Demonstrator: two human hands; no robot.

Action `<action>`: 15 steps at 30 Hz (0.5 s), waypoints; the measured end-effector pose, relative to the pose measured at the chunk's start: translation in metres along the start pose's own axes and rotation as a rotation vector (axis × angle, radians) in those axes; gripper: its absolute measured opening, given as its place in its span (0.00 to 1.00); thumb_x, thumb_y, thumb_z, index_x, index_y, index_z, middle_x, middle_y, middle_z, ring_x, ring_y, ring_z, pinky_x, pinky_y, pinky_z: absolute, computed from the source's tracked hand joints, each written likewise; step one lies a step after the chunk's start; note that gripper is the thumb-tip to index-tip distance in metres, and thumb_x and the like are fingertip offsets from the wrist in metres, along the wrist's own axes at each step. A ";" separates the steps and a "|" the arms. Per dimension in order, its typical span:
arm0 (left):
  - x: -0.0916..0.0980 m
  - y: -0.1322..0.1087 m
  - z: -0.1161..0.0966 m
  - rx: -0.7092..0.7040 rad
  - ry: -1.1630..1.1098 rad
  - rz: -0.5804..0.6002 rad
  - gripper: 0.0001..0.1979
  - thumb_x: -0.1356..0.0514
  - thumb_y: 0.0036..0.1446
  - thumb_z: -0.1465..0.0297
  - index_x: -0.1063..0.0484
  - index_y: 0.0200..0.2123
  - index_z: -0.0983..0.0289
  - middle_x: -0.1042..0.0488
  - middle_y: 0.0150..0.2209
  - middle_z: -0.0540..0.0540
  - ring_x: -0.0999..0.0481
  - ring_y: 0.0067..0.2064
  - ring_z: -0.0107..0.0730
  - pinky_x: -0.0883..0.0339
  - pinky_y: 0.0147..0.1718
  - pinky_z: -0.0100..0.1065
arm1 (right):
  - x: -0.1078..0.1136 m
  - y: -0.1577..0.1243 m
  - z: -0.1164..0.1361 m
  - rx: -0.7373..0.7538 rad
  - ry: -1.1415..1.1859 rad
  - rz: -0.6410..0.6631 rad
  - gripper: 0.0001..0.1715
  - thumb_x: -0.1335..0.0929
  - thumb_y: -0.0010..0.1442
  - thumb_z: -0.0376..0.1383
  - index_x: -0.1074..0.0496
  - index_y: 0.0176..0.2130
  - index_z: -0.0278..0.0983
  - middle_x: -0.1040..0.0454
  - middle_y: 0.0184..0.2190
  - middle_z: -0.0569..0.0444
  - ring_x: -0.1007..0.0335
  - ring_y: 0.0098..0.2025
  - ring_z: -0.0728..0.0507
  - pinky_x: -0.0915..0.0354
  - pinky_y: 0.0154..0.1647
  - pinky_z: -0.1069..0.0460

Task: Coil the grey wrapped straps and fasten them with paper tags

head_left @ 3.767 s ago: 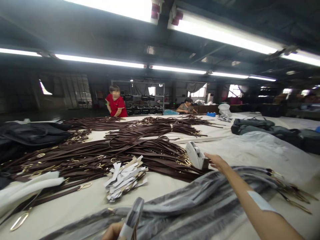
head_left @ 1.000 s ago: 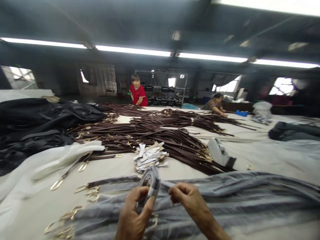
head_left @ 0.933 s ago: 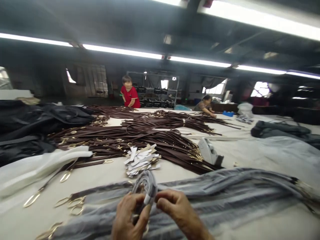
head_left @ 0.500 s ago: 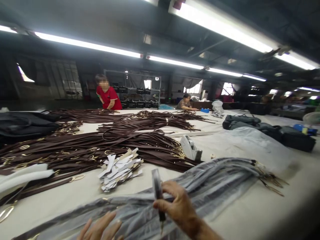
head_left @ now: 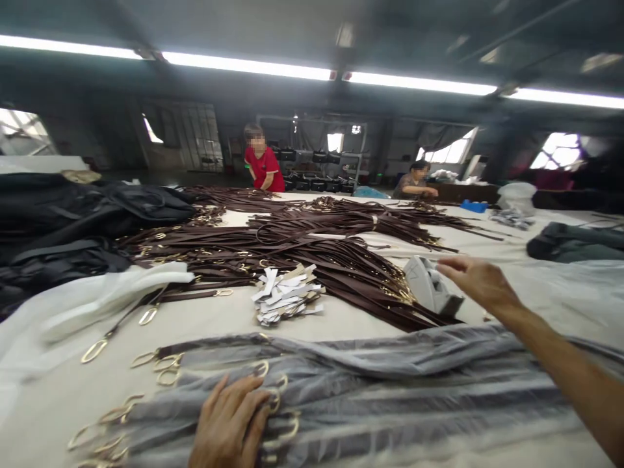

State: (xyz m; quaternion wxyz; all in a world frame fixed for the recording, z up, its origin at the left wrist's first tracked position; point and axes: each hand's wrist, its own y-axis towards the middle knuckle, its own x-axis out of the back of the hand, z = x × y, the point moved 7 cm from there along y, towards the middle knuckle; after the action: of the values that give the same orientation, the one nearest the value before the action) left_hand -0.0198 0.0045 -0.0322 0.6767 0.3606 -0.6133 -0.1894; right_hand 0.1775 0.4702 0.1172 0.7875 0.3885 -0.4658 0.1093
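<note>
My left hand (head_left: 231, 422) lies open, fingers spread, on a bundle of dark straps in cloudy plastic sleeves (head_left: 361, 396), beside their gold-coloured metal rings (head_left: 168, 374). At the right, my right hand (head_left: 480, 283) reaches to a pale grey tape dispenser (head_left: 424, 283). Its thumb and fingers are pinched together at the dispenser's upper right side. Whatever is between the fingertips is too small to make out. A pile of short white and tan strips (head_left: 285, 296) sits between the sleeved bundle and a heap of brown straps (head_left: 316, 250).
Black bags (head_left: 88, 214) are piled at the left, beside white foamy wrapping (head_left: 117, 296). Clear plastic sheeting (head_left: 580, 292) and a dark bag (head_left: 575, 242) lie at the right. Across the table are a person in red (head_left: 266, 166) and another person (head_left: 414, 182) near a blue tray (head_left: 472, 206).
My right hand has moved from the sleeved straps to the tape dispenser; the slim pen-like tool it held is out of sight. My left hand now rests on the sleeves. The view has turned left.
</note>
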 end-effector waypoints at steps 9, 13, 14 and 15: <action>0.006 -0.005 0.008 0.101 0.053 0.063 0.08 0.42 0.62 0.73 0.29 0.44 0.56 0.22 0.44 0.49 0.24 0.48 0.36 0.46 0.60 0.42 | -0.162 -0.161 0.207 0.443 0.389 0.678 0.10 0.28 0.57 0.37 0.21 0.41 0.37 0.22 0.41 0.49 0.28 0.46 0.40 0.35 0.51 0.48; 0.010 -0.012 0.014 0.220 -0.100 0.061 0.08 0.41 0.62 0.72 0.27 0.43 0.55 0.21 0.43 0.49 0.23 0.48 0.38 0.42 0.58 0.45 | -0.170 -0.164 0.223 0.476 0.351 0.637 0.10 0.34 0.64 0.36 0.23 0.33 0.36 0.24 0.38 0.48 0.30 0.44 0.39 0.37 0.48 0.47; 0.010 -0.013 0.017 0.289 -0.180 0.060 0.07 0.41 0.63 0.71 0.26 0.42 0.55 0.21 0.43 0.50 0.23 0.48 0.38 0.39 0.57 0.44 | -0.166 -0.161 0.222 0.480 0.354 0.629 0.12 0.35 0.65 0.37 0.23 0.35 0.37 0.24 0.38 0.49 0.29 0.44 0.40 0.37 0.47 0.48; 0.008 -0.014 0.019 0.375 -0.283 0.064 0.06 0.42 0.64 0.70 0.26 0.41 0.55 0.21 0.43 0.51 0.24 0.48 0.39 0.37 0.55 0.43 | -0.161 -0.157 0.222 0.481 0.360 0.621 0.13 0.36 0.67 0.39 0.24 0.36 0.37 0.23 0.38 0.50 0.29 0.43 0.41 0.37 0.47 0.48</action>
State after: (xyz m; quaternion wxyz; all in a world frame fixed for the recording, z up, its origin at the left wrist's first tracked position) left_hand -0.0340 -0.0153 -0.0367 0.5107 0.4305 -0.7376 -0.0994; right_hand 0.0302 0.2359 -0.0358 0.6731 0.3770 -0.3771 0.5125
